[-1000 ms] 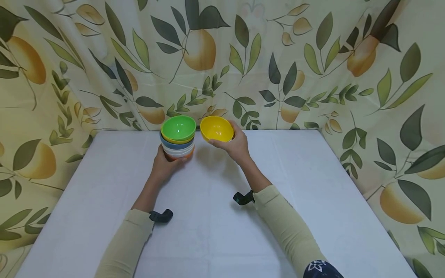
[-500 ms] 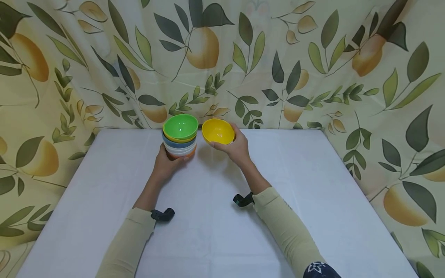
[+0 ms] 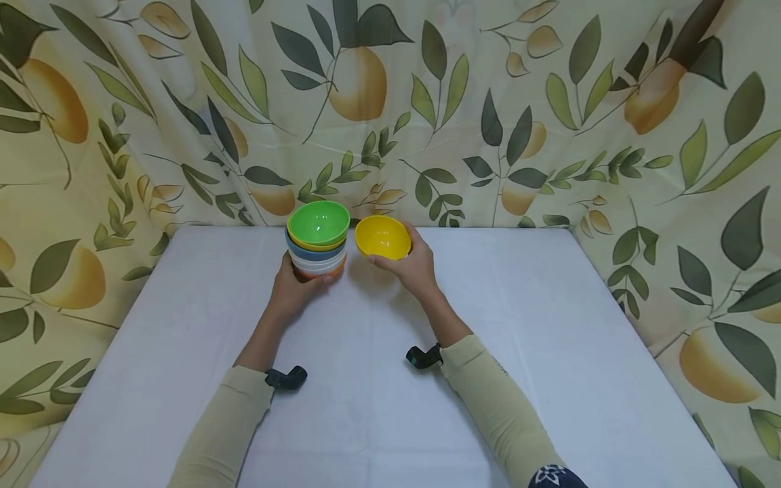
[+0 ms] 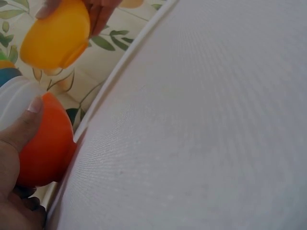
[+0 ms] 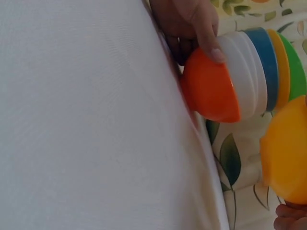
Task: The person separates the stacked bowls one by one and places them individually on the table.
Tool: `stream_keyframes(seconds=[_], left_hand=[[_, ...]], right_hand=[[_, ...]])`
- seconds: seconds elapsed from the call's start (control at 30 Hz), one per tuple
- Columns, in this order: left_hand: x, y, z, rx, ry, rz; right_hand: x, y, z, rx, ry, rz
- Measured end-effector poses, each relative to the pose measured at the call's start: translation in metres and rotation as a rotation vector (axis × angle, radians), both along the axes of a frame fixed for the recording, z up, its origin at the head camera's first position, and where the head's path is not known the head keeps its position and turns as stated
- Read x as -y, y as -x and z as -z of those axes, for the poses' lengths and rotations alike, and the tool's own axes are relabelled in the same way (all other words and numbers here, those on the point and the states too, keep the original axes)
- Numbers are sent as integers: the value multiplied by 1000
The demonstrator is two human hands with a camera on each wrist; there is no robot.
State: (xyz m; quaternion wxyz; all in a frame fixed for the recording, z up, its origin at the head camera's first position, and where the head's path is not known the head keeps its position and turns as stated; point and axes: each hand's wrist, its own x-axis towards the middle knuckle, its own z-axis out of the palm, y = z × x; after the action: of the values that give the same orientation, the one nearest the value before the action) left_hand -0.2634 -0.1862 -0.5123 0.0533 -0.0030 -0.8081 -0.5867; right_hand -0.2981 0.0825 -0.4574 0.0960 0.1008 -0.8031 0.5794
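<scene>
Near the far edge of the table stands a stack of nested bowls: an orange bowl [image 5: 211, 88] lowest, white bowls [image 5: 242, 72] inside it, then a blue bowl [image 5: 265, 67], a yellow one and a green bowl [image 3: 318, 222] on top. My left hand [image 3: 289, 290] grips the stack low down, its thumb across the orange and white sides. Just right of the stack, my right hand [image 3: 416, 266] holds another yellow bowl [image 3: 383, 237] by its side, tilted with its inside toward the head camera. In the left wrist view this yellow bowl hangs clear of the table.
A white cloth covers the table [image 3: 366, 400], whose far edge runs right behind the bowls. Behind it hangs a curtain [image 3: 378, 149] printed with fruit and leaves. A black wrist camera [image 3: 287, 378] sits on the left sleeve, another black camera [image 3: 423, 357] on the right.
The yellow bowl in my right hand has come down slightly, nearer the table. My left hand keeps its grip on the stack. The head view has shifted a little.
</scene>
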Motion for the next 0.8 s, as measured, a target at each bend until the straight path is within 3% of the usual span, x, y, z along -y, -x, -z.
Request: stream_keyframes(seconds=[0.53,0.8], left_hand=[[3,-2,2,10,9,2],[5,2,3,-14,0,8]], right_hand=[[-2,1,11,45,-29,-17],[-1,7,16,58,-90,-11]])
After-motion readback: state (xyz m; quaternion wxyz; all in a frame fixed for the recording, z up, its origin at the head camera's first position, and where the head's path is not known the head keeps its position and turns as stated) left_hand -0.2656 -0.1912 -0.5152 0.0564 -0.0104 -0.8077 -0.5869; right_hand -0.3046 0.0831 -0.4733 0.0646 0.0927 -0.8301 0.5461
